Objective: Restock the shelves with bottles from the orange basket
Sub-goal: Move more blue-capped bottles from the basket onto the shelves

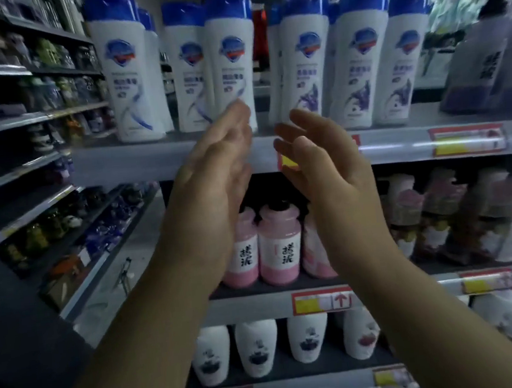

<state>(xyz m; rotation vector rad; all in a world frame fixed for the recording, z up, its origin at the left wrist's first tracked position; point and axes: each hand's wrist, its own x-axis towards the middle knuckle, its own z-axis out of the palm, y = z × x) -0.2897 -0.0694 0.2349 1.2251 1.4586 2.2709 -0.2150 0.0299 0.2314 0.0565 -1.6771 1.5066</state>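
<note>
Several tall white bottles with blue caps point(229, 60) stand in a row on the upper shelf point(137, 162). Both my hands are raised in front of that shelf's edge, palms facing each other. My left hand point(214, 166) has straight fingers whose tips reach the foot of one white bottle; whether they touch it I cannot tell. My right hand point(317, 159) is a little to the right, fingers relaxed and slightly bent, holding nothing. Between the two bottle groups is a gap point(262, 66). The orange basket is out of sight.
Pink bottles point(281, 248) fill the shelf below, and white bottles with dark flower prints point(258, 348) stand lower still. Price tags point(322, 300) line the shelf edges. A side rack point(28, 116) of dark packaged goods runs along the left, beside a strip of floor.
</note>
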